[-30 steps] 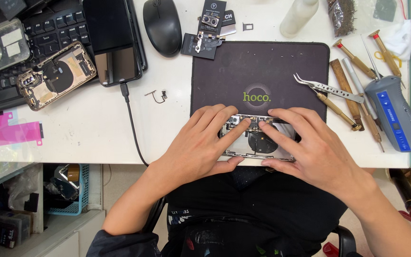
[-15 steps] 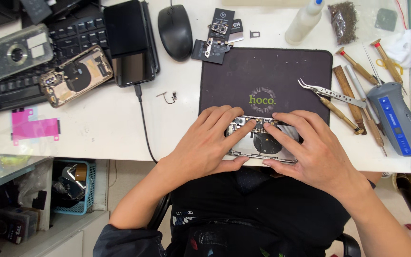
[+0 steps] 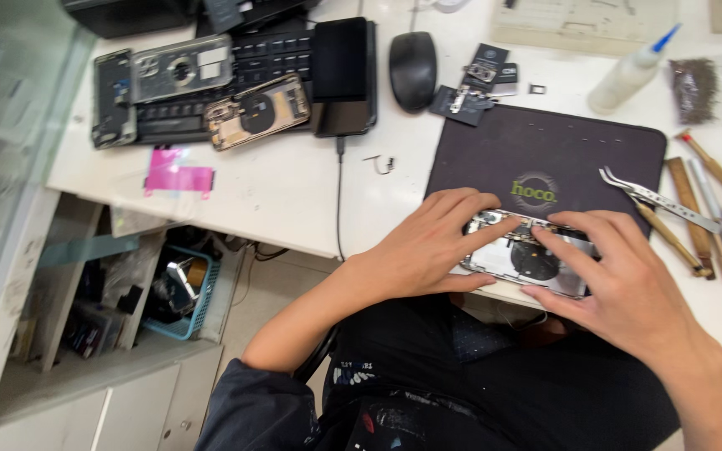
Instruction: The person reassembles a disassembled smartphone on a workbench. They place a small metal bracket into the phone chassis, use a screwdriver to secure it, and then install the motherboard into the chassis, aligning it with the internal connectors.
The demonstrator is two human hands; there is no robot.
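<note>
Opened phone lying on dark mat at desk front edge | left hand fingers spread, pressing its left end | right hand fingers spread flat over its right half

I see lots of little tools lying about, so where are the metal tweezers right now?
In the head view the tweezers lie at the right edge of the dark work mat, just beyond the right hand, beside the wooden-handled tools.

Bare mat above the hands is open. Right side blocked: tweezers and screwdrivers. Cable crosses the white table on the left.
</note>
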